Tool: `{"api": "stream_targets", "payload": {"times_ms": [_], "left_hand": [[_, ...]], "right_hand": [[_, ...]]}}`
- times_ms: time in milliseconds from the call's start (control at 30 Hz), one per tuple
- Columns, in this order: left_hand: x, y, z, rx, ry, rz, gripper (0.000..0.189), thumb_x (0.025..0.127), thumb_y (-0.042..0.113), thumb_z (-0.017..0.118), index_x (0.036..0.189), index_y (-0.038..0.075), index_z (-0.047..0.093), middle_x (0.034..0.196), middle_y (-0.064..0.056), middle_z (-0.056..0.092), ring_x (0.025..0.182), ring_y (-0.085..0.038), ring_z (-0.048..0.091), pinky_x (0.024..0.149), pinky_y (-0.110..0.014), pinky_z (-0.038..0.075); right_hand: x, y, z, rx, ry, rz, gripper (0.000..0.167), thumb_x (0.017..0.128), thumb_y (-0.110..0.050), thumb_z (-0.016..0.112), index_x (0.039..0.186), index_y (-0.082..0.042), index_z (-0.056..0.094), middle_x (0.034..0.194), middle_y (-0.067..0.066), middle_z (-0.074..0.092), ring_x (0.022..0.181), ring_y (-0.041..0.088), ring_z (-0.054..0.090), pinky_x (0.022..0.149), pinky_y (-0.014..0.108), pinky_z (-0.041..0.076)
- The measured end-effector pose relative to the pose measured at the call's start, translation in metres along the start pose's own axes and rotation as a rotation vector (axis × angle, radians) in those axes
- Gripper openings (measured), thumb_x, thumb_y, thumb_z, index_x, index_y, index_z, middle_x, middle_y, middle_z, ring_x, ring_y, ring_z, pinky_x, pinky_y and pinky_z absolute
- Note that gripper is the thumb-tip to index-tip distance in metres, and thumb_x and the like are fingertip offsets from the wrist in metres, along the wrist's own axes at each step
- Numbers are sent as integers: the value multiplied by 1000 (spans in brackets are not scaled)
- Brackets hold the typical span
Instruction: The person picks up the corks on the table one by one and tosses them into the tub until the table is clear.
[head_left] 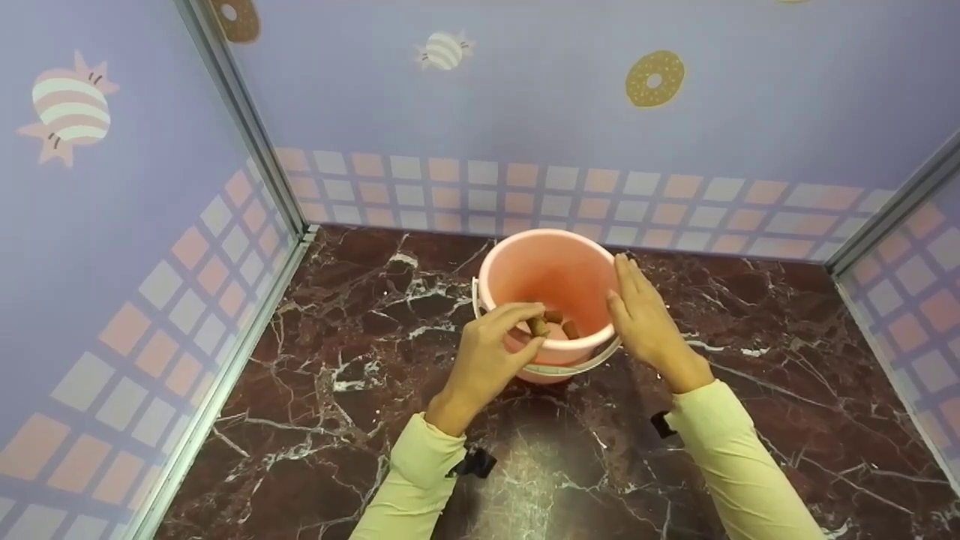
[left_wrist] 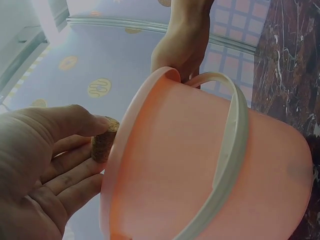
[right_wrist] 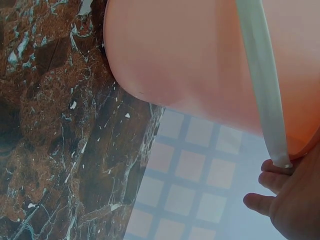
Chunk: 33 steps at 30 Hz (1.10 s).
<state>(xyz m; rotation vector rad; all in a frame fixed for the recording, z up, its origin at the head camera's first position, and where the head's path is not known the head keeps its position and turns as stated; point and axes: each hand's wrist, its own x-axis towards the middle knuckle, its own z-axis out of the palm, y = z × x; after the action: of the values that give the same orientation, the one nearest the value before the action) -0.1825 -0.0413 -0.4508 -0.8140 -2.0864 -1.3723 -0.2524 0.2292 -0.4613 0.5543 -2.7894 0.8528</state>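
Observation:
My left hand (head_left: 487,352) pinches a short brown cork (left_wrist: 104,142) between thumb and fingers at the near left rim of a pink bucket (head_left: 540,262). In the left wrist view, the cork overlaps the bucket's edge. Two more corks, one by the far wall (head_left: 553,316) and one to its right (head_left: 571,330), lie on the bucket's floor. On the opposite side, my right hand (head_left: 649,322) rests against the rim with straight fingers, its thumb at the lip. The right wrist view shows its fingers beside the end of the bucket's pale handle (right_wrist: 262,75), which hangs down.
The bucket stands on a dark red marbled surface (head_left: 322,420) with white veins. Behind it rises a lilac wall panel (head_left: 525,105) with printed sweets and checks. Side panels stand at left (head_left: 135,225) and right (head_left: 911,285), joined by metal corner strips.

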Motion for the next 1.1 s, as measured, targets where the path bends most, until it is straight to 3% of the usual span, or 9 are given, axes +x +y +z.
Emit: {"api": "stream_targets", "payload": {"times_ms": [167,333,800,1100], "left_hand": [[2,-1,1,-12,-7,-16,42,82,-8,86,122,-5,75,122,-17,75,93,-25,75,74,-24,63],[5,-1,2,27,-7,-14,41,82,-6,86,121,-5,75,120,-17,75,90,-24,75,77,-23,62],[11,-6,5,54,-11,-11,40,81,-5,86,119,-4,76,119,-16,76,104,-27,74,96,-29,59],[12,-8,5,59,-15,-16,39,81,-5,86,119,-4,76,119,-16,76,104,-27,74,97,-27,58]], "right_hand": [[0,0,0,5,1,-1,64,113,-21,38,163,12,17,171,28,19,159,46,14,130,55,9],[0,0,1,10,12,-5,64,112,-20,39,163,12,19,171,28,20,159,46,15,130,55,10],[0,1,2,3,17,-13,64,112,-20,40,163,13,18,170,29,21,159,46,15,130,54,11],[0,1,2,1,23,-23,63,112,-20,40,162,14,19,170,30,21,158,47,16,130,55,12]]}}
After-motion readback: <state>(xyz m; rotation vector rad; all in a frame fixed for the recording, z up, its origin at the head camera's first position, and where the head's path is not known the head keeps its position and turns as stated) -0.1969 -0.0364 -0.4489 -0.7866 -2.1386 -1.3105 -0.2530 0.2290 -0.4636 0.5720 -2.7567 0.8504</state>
